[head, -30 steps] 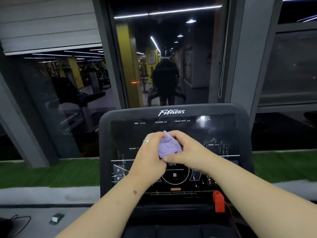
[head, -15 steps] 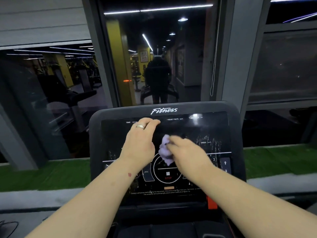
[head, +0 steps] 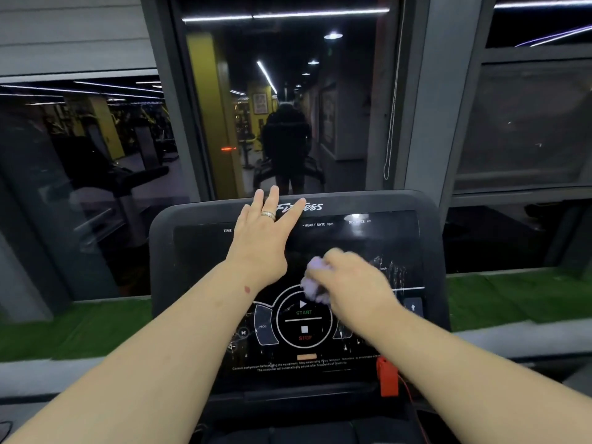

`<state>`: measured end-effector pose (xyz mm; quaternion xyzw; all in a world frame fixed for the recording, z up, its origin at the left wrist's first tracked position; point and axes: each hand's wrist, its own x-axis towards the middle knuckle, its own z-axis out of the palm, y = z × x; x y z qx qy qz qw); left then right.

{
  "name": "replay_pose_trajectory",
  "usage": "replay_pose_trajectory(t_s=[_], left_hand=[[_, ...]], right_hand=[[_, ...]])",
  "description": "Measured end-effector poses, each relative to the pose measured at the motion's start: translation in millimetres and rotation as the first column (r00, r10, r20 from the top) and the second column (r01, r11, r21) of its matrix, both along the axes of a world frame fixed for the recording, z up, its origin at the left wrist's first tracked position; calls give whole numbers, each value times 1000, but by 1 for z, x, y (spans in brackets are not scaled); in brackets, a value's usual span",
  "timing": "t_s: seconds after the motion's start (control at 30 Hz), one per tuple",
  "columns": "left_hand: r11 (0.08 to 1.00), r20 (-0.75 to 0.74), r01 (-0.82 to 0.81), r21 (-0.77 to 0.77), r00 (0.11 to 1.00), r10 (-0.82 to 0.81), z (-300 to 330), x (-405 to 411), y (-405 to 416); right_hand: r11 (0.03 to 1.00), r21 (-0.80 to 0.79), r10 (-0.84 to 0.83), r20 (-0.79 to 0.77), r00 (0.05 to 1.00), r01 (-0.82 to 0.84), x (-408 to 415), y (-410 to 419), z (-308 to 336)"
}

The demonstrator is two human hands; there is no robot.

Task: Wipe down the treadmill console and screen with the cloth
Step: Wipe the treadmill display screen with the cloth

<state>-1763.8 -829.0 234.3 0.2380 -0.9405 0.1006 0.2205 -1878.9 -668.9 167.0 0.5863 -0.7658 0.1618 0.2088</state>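
Your right hand (head: 352,283) grips the bunched cloth (head: 315,280), soft and light; keep it balled. Your left hand (head: 261,238), fingers spread, reaches above it over the console (head: 166,251).

— What was the screen (head: 352,251) like?
— Glossy black, streaked at the right, inside a matt plastic console (head: 166,238).
— And the cloth (head: 315,283)?
— Soft, crumpled lilac fabric. The red clip (head: 388,376) looked like smooth plastic.

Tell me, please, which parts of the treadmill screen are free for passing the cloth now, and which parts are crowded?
Free: the dark strip of the screen between its left edge and the left hand, and the upper right area under the heart rate label. Crowded: the middle, where the right hand grips the cloth just above the START button.
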Motion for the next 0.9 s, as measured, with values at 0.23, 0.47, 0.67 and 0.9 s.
replay_pose_trajectory(t_s=[0.23,0.47,0.67,0.9], left_hand=[[998,-4,-17,-53,1000,16,2,0,2],[998,-13,-25,-52,1000,24,4,1,3],[998,-18,-21,-52,1000,20,3,2,2],[999,-26,-15,-39,1000,14,3,3,3]], right_hand=[[999,-34,37,8,999,-37,29,-8,-24],[943,-274,-175,67,982,187,6,-19,-14],[993,-82,71,-182,981,-87,1,-5,-7],[992,-60,95,-214,972,-110,25,-22,-24]])
